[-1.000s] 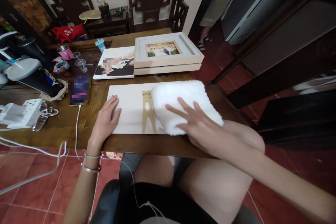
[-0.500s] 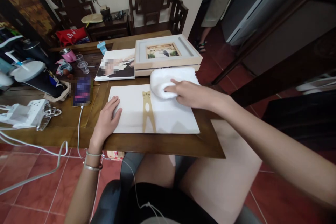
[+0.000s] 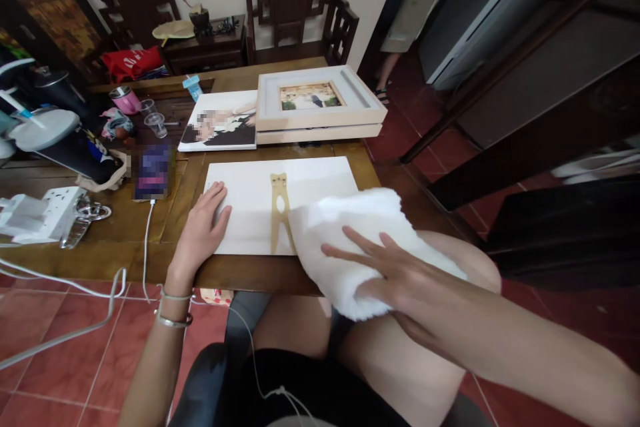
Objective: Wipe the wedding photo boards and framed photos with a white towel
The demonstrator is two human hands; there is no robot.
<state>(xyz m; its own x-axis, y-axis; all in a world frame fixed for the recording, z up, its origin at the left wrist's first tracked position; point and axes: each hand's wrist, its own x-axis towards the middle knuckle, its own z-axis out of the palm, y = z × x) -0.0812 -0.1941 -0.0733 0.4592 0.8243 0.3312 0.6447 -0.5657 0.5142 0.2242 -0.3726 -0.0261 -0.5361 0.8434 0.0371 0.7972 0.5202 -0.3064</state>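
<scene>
A flat white panel (image 3: 245, 210), its middle bearing a yellowish cat-shaped figure (image 3: 280, 203), lies on the wooden table near the front edge. My left hand (image 3: 203, 230) rests with fingers extended on the panel's left edge, palm down. Bunched under my right hand (image 3: 385, 263) is a fluffy white towel (image 3: 345, 207). The fingers of that hand are spread over the cloth, with the thumb tucked against a fold. The towel covers the panel's right front part and reaches past the table edge above my lap.
Behind the panel sit a stacked pale frame box (image 3: 320, 125) and a photo board (image 3: 220, 123). A charging phone (image 3: 153, 173), a power strip (image 3: 60, 210), a large dark cup (image 3: 60, 147) and a pink mug (image 3: 125, 100) occupy the left. A person (image 3: 415, 13) stands beyond the table.
My right hand has swept the towel from the panel's far right part toward me, over the front edge. Its fingers have spread and the towel has opened out. My left hand stays put.
</scene>
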